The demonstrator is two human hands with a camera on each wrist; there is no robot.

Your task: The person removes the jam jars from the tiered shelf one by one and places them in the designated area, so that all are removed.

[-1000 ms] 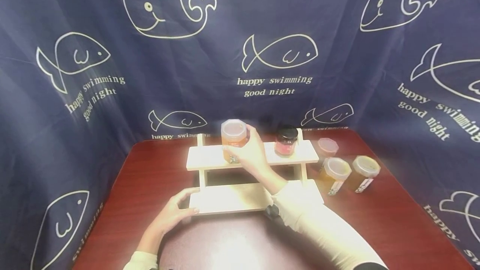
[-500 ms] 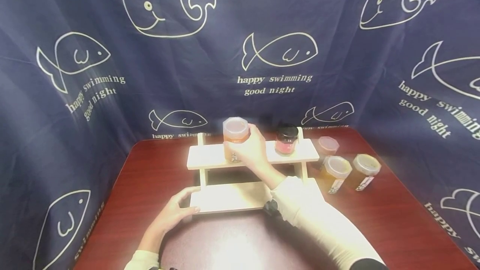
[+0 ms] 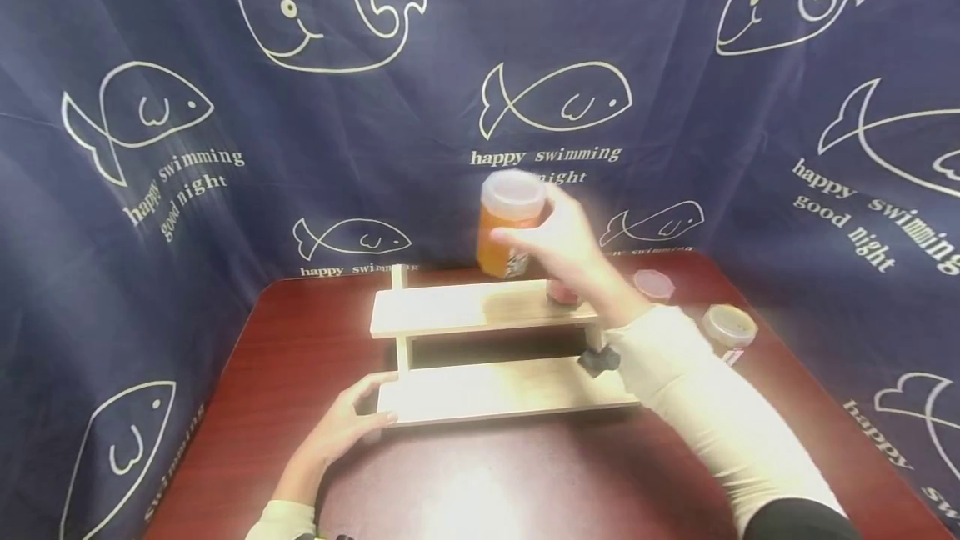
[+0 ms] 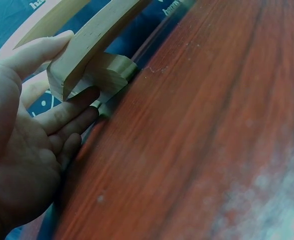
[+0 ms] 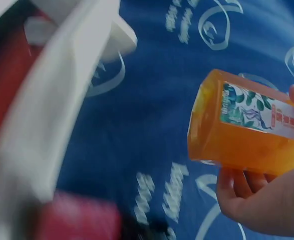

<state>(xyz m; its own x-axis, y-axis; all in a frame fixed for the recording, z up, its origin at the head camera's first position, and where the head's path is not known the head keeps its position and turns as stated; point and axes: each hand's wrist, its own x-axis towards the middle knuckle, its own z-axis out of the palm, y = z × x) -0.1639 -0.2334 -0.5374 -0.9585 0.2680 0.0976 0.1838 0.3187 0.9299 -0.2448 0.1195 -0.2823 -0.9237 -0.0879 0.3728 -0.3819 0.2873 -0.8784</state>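
In the head view my right hand (image 3: 573, 248) grips an orange-filled jar (image 3: 493, 242) with a translucent lid, held in the air above the upper board of a two-tier wooden shelf (image 3: 480, 394). The right wrist view shows the jar's printed label (image 5: 259, 110), with fingers around its side. My left hand (image 3: 347, 423) holds the left end of the shelf's lower board. From the left wrist, its thumb (image 4: 46, 50) lies against the wood and other fingers reach underneath. A red jar (image 3: 561, 293) stands on the upper board, mostly hidden behind my right hand.
Right of the shelf stand a pink-lidded jar (image 3: 654, 285) and a jar with a pale yellowish lid (image 3: 731, 326), both partly covered by my right arm. The reddish table (image 3: 255, 373) meets dark blue printed curtains (image 3: 360, 148) at the back and sides.
My right hand has lifted the orange jar off the upper board, up and to the right. The right forearm now covers one of the jars beside the shelf. My left hand stays put.
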